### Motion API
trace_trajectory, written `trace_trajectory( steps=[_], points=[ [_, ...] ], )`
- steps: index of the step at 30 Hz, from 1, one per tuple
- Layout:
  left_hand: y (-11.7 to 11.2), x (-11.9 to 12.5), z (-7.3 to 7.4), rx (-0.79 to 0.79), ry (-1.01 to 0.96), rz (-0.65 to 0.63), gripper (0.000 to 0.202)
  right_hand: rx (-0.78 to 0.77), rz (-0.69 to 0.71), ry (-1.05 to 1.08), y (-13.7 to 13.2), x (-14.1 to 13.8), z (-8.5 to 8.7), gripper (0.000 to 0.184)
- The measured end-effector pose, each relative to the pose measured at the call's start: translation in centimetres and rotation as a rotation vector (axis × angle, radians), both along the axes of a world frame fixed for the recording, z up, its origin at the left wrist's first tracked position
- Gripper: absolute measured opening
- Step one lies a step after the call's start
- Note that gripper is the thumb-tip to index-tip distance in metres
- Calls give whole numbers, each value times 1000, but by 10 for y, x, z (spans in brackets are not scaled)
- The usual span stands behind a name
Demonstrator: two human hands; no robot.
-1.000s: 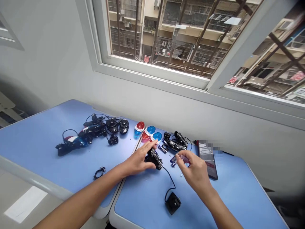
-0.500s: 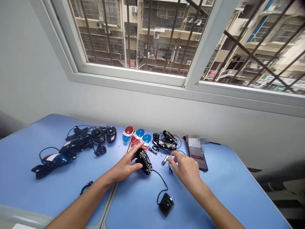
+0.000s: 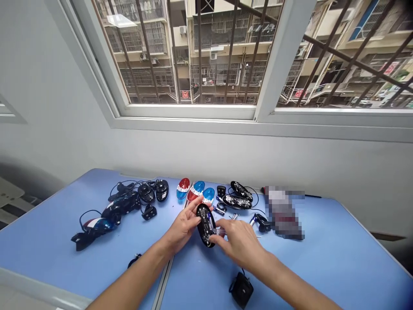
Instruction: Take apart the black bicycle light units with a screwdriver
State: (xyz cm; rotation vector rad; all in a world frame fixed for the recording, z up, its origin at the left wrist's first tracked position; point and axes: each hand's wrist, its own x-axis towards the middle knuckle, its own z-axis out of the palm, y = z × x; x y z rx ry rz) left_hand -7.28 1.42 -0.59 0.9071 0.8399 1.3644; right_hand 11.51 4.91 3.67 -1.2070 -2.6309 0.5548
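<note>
My left hand (image 3: 185,226) grips an oval black electronic housing (image 3: 205,225) by its left side, tilted up with its inner face showing. A blue-and-silver battery lies in a slot of that face. At the housing's right edge my right hand (image 3: 237,239) pinches a small pale battery (image 3: 220,231), mostly covered by the fingers. From below the right hand a cable leads to a square black switch box (image 3: 241,289) on the table. More loose batteries (image 3: 219,210) lie just behind the hands.
Red and blue oval lens covers (image 3: 183,188) stand at the back. Other open black housings (image 3: 238,202) lie right of them, with a phone (image 3: 284,215), blurred out, farther right. Assembled black units with cables (image 3: 122,206) cluster on the left. A seam (image 3: 164,280) divides the blue tabletop.
My right hand has moved left from the loose batteries to the housing, now with a battery in its fingers. My left hand has turned the housing's inner face toward me. The view has shifted.
</note>
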Motion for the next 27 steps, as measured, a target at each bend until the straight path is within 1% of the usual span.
trace_trajectory(
  steps=[4, 7, 11, 14, 17, 20, 22, 24, 25, 27],
  points=[
    [0, 10, -2, -55, -40, 83, 72, -51, -80, 40, 1, -6, -1, 7],
    [-4, 16, -1, -80, -53, 117, 67, -104, -131, 66, 1, -8, -3, 13],
    [-10, 19, 4, -132, -47, 146, 61, -184, -144, 142, 0, -11, -2, 18],
    [-15, 19, 7, -131, 31, 170, 71, -225, -127, 220, 0, -14, -4, 21],
    [-19, 19, 8, -105, 93, 160, 82, -254, -110, 314, 1, -16, -9, 23],
    [-22, 20, 8, -86, 74, 135, 82, -264, -127, 423, 4, -16, -13, 28],
    [-21, 21, 8, -98, 26, 159, 82, -248, -136, 504, 6, -14, -14, 29],
    [-20, 23, 9, -133, -27, 204, 81, -220, -141, 553, 7, -12, -12, 25],
    [-19, 24, 10, -148, -48, 227, 81, -212, -144, 549, 7, -11, -10, 24],
    [-17, 25, 10, -154, -65, 262, 80, -217, -147, 476, 4, -10, -7, 24]
  ],
)
